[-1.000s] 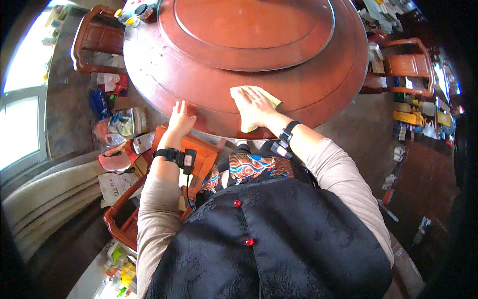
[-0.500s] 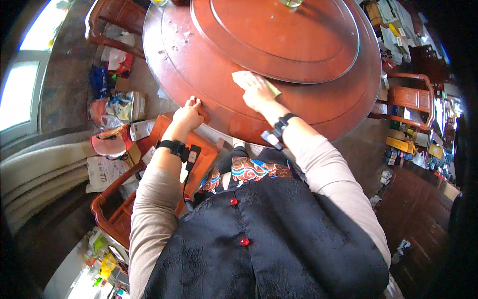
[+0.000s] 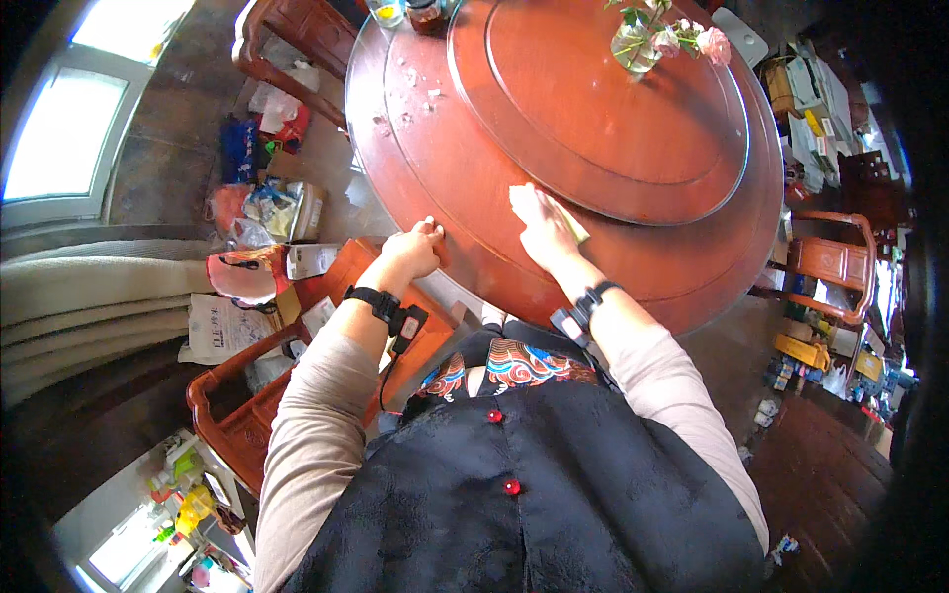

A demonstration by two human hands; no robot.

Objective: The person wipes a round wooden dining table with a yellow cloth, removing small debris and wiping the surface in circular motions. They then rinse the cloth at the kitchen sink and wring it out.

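My right hand [image 3: 549, 235] presses a pale yellow cloth [image 3: 576, 225] flat on the glossy red-brown round table [image 3: 474, 247], close to the near rim of its raised turntable [image 3: 613, 203]. Part of the cloth is hidden under the palm and fingers. At the table's near left edge is my left hand [image 3: 415, 251], its fingers curled against the rim. Small pale scraps [image 3: 407, 117] lie scattered on the table's left side, beyond my left hand. Each wrist wears a black strap with a small device.
A glass vase [image 3: 636, 49] with pink roses stands on the turntable. Jars [image 3: 425, 14] stand at the table's far left. Wooden chairs surround it: one near left [image 3: 237, 420], one far left [image 3: 297, 49], one right [image 3: 825, 259]. Bags and boxes [image 3: 282, 212] clutter the left floor.
The whole view has shifted, bringing the roses and jars into sight. My right hand stays on the cloth beside the turntable, slightly further left along it. My left hand remains at the table edge.
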